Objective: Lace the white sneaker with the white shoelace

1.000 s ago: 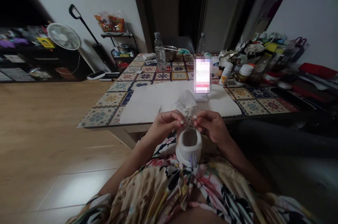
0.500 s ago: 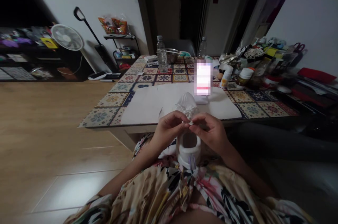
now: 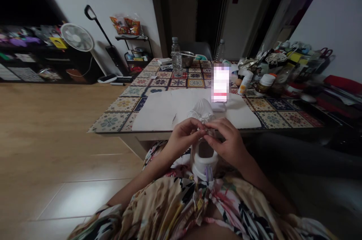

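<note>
white sneaker (image 3: 203, 167) over lap (image 3: 175, 202), toe twd table, purple clip (image 3: 208, 174) at heel. left hand (image 3: 183, 138) & right hand (image 3: 227, 140) meet at laces (image 3: 202, 118), fingers narrow, pinching close; exact grip hidden.

A desk (image 3: 271, 117) with a patterned tile top runs away from the near edge. A broad white sheet (image 3: 158, 113) lies across its near part. At the far end stand two clear plastic bottles (image 3: 177, 57) and a metal bowl (image 3: 187, 59). Toward the right sit a white-capped jar (image 3: 263, 86), a small white bottle (image 3: 244, 83) and a crowded heap of small items (image 3: 278, 57).
</note>
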Motion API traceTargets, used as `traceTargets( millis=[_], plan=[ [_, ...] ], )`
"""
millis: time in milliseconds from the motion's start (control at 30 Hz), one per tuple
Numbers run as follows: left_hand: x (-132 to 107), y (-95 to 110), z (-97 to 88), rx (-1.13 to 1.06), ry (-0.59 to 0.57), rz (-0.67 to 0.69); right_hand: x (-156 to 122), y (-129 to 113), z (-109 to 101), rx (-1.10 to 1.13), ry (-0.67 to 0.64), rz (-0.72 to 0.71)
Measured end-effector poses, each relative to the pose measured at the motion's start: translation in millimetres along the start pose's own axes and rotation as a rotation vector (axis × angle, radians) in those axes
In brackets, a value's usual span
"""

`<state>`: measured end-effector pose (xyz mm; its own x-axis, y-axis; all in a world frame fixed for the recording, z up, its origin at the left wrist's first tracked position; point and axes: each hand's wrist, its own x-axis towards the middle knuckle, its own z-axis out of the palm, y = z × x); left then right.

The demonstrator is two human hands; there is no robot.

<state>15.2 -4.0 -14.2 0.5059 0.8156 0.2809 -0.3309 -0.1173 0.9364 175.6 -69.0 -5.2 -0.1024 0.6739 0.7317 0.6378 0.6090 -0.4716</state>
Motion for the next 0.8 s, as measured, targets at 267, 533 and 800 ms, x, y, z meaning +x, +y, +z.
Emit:
traceTargets(
  millis=[267,533,800],
  plan=[
    [1.0,4.4,-3.6,0.156,-0.017,0.059,-0.8,6.7,1.9,0.068,0.020,0.098],
    [0.6,6.2,0.1,0.025,-0.012,-0.068,-0.7,8.5,-2.4,0.218,-0.148,0.154],
    [2.3,7.0,0.2,0.032,-0.025,-0.085,-4.0,5.8,1.9,-0.258,0.013,-0.206]
  ],
)
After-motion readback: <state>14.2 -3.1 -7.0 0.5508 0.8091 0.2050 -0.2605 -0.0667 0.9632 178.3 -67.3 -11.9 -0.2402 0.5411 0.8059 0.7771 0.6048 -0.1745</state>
